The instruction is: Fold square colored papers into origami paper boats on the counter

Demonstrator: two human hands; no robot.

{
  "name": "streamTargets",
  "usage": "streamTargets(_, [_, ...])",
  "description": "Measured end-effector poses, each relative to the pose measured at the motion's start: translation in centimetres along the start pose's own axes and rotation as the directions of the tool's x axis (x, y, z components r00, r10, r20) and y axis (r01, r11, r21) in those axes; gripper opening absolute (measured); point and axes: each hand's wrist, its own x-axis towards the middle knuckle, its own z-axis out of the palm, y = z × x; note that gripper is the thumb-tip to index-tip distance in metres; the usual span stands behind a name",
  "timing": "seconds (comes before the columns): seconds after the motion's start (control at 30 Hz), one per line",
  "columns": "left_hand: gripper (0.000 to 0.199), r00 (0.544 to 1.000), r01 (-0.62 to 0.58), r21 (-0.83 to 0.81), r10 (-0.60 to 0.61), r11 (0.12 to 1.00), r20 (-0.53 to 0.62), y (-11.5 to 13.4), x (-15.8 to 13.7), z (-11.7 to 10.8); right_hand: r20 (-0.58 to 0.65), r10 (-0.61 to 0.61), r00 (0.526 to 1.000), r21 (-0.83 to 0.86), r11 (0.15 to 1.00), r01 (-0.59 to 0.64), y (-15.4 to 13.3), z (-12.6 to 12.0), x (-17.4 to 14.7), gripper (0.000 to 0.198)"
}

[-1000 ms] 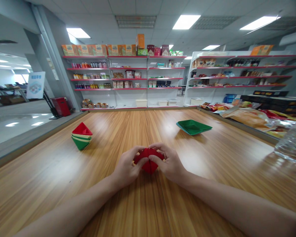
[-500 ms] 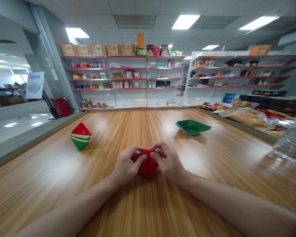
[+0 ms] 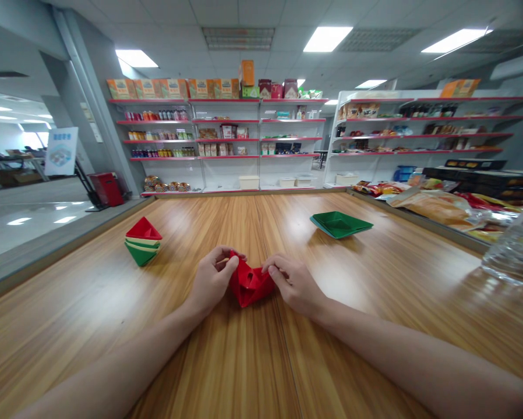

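A glossy red folded box [image 3: 249, 285], with pointed corners and an inner hollow, rests low over the wooden table [image 3: 200, 372] between my hands. My left hand [image 3: 213, 273] pinches its upper left corner between thumb and fingers. On the opposite side, my right hand [image 3: 290, 279] pinches the right corner, thumb and fingertips pressed together. To the far left sits a nested stack [image 3: 142, 241] of similar folded boxes in red, cream and green. Beyond my right hand lies a wider, flatter green folded tray [image 3: 340, 225] with a bluish layer beneath it.
A clear plastic bottle [image 3: 512, 250] stands at the right edge. Packaged snacks [image 3: 440, 206] and black boxes [image 3: 480, 181] lie along the right side. Shelves of goods [image 3: 226, 139] line the back, past the table's raised rim. A red bin [image 3: 106, 187] stands at the left.
My hands have moved apart, drawing the red box's two upper corners outward. The box has opened from a closed pointed shape and shows its hollow. The stack and green tray have not moved.
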Motion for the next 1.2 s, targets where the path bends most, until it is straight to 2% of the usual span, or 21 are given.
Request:
streamTargets(0.13, [0.025,0.988,0.12,-0.149,-0.133,0.982,-0.078,-1.2,1.3,-0.8,0.011,0.057,0.998,0.033,0.998,-0.057,0.2,0.1,0.3,0.016])
streamTargets(0.23, [0.027,0.973,0.181,-0.201,-0.205,0.963,-0.105,-2.0,1.6,-1.1,0.009,0.079,0.997,-0.001,0.997,-0.079,0.5,0.1,0.5,0.017])
streamTargets(0.3, [0.027,0.979,0.18,-0.212,-0.196,0.961,-0.058,-2.1,1.5,-1.1,-0.004,0.066,0.998,-0.013,0.998,-0.066,0.7,0.2,0.4,0.016])
streamTargets(0.43, [0.031,0.98,0.158,-0.205,-0.129,0.966,0.149,-1.2,0.7,-0.9,-0.052,0.007,0.999,-0.008,1.0,-0.008,1.0,0.3,0.3,0.024])
streamTargets(0.53, [0.041,0.965,0.175,-0.189,-0.13,0.966,0.228,-0.3,0.1,-0.7,-0.01,-0.085,0.996,-0.083,0.993,0.084,0.5,0.2,0.1,0.018])
streamTargets(0.6, [0.044,0.967,0.141,-0.156,-0.102,0.978,0.235,0.0,-0.1,-0.5,0.058,-0.128,0.99,-0.163,0.977,0.136,-0.1,0.0,0.0,0.009])
streamTargets(0.67, [0.042,0.973,0.054,-0.124,-0.025,0.991,0.229,0.1,-0.4,-0.2,0.094,-0.129,0.987,-0.242,0.959,0.148,-0.9,-0.1,0.0,0.024])
streamTargets(0.73, [0.04,0.974,-0.031,-0.112,0.055,0.993,0.22,0.1,-0.6,0.3,0.076,-0.128,0.989,-0.307,0.94,0.145,-1.4,-0.2,-0.1,0.043])
streamTargets(0.83, [0.038,0.971,-0.089,-0.093,0.107,0.992,0.212,0.1,-1.1,0.9,0.062,-0.199,0.978,-0.363,0.908,0.208,-1.8,-0.3,-0.1,0.049])
streamTargets(0.93, [0.038,0.969,-0.078,-0.048,0.087,0.996,0.23,0.3,-1.3,1.3,0.087,-0.247,0.965,-0.386,0.885,0.261,-1.9,-0.3,-0.2,0.039])
streamTargets(1.07, [0.038,0.965,-0.022,0.007,0.019,1.0,0.263,0.6,-1.3,1.5,0.127,-0.227,0.965,-0.385,0.886,0.259,-1.8,-0.3,-0.1,0.027])
streamTargets(1.2, [0.042,0.958,0.042,-0.004,-0.039,0.999,0.284,0.6,-1.2,1.5,0.139,-0.246,0.959,-0.41,0.867,0.282,-1.5,-0.2,0.1,0.02])
